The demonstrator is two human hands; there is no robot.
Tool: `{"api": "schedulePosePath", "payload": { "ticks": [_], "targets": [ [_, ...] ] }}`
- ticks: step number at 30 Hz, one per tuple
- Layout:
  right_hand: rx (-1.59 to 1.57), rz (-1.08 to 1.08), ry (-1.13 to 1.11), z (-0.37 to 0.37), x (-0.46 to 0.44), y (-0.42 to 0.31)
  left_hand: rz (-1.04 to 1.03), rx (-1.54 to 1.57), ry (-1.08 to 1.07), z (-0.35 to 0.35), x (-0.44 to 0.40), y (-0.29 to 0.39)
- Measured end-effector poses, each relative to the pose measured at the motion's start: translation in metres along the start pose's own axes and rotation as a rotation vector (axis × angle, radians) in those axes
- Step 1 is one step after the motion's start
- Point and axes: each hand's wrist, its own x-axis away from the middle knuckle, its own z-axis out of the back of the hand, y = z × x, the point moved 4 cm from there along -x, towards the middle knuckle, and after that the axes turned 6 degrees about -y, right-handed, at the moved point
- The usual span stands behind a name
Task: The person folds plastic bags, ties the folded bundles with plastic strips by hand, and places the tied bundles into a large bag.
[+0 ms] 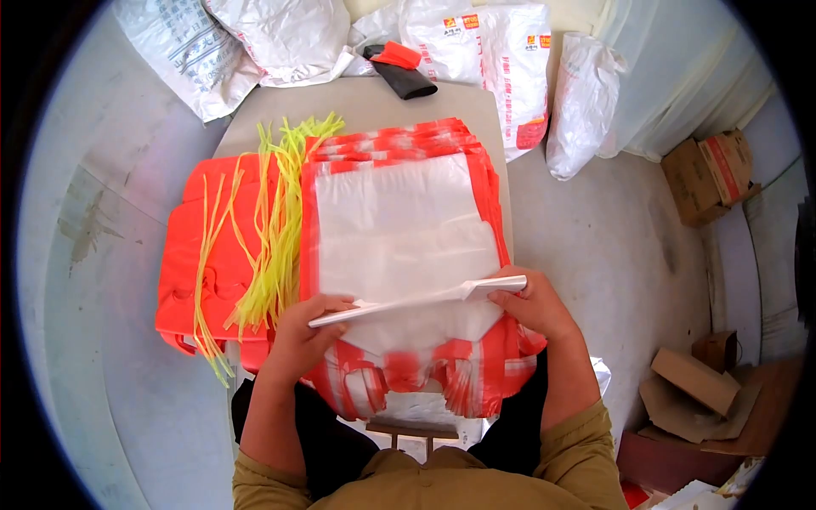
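Both hands hold a long, flat white strip [408, 303] crosswise over a pile of plastic carrier bags [399, 204]. The strip is slightly tilted, its right end higher in the view. My left hand [308, 336] is closed around its left end, and my right hand [534, 304] grips it near the right end. Whether the strip is stiff or folded plastic film, I cannot tell. The carrier bags have red borders and a whitish, see-through middle, with their cut handle ends hanging toward my lap. Part of the pile is hidden under the strip and hands.
Yellow-green plastic ties [285, 204] lie left of the pile, partly over a stack of red bags [204, 255]. A black and red bundle [404, 75] sits at the table's [289, 98] far edge. White sacks [289, 38] stand behind; cardboard boxes [710, 174] are at right.
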Motion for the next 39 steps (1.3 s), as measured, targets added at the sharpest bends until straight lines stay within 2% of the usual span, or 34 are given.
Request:
{"api": "schedulePosePath", "payload": {
  "ticks": [1, 4, 7, 10, 16, 19, 22, 25, 28, 31, 34, 37, 39],
  "targets": [
    [-0.002, -0.046, 0.03, 0.001, -0.001, 0.004, 0.037, 0.043, 0.005, -0.001, 0.0, -0.001],
    [0.036, 0.008, 0.057, 0.004, -0.002, 0.003, 0.017, -0.16, 0.026, -0.005, -0.002, 0.008],
    [0.037, -0.01, 0.059, 0.006, -0.001, 0.003, 0.056, -0.121, 0.013, -0.002, -0.001, -0.001],
    [-0.136, -0.009, 0.092, 0.005, 0.001, -0.001, 0.124, -0.01, 0.107, -0.003, 0.0, -0.008],
    [-0.155, 0.049, 0.254, 0.002, -0.017, 0.0, 0.158, 0.006, 0.388, -0.017, -0.019, -0.011],
    [-0.154, -0.021, 0.328, -0.001, -0.025, 0.012, 0.198, -0.098, 0.413, -0.015, -0.026, -0.017],
    [-0.009, 0.029, 0.415, -0.004, -0.032, 0.022, 0.194, -0.096, 0.456, -0.018, -0.031, -0.013],
    [0.069, 0.088, 0.511, -0.005, -0.031, 0.02, 0.176, -0.234, 0.491, -0.018, -0.031, -0.002],
    [0.036, 0.118, 0.518, -0.007, -0.029, 0.008, -0.015, -0.31, 0.582, -0.022, -0.034, -0.012],
    [0.146, 0.091, 0.496, -0.006, -0.036, 0.017, 0.132, -0.282, 0.482, -0.019, -0.031, -0.012],
    [0.105, 0.028, 0.479, -0.004, -0.045, 0.033, 0.071, -0.313, 0.472, -0.019, -0.03, -0.015],
    [-0.002, 0.05, 0.458, -0.003, -0.052, 0.041, 0.299, -0.27, 0.367, -0.017, -0.028, -0.006],
    [-0.005, 0.033, 0.456, -0.001, -0.049, 0.035, 0.23, -0.405, 0.356, -0.016, -0.027, -0.004]
  ]
}}
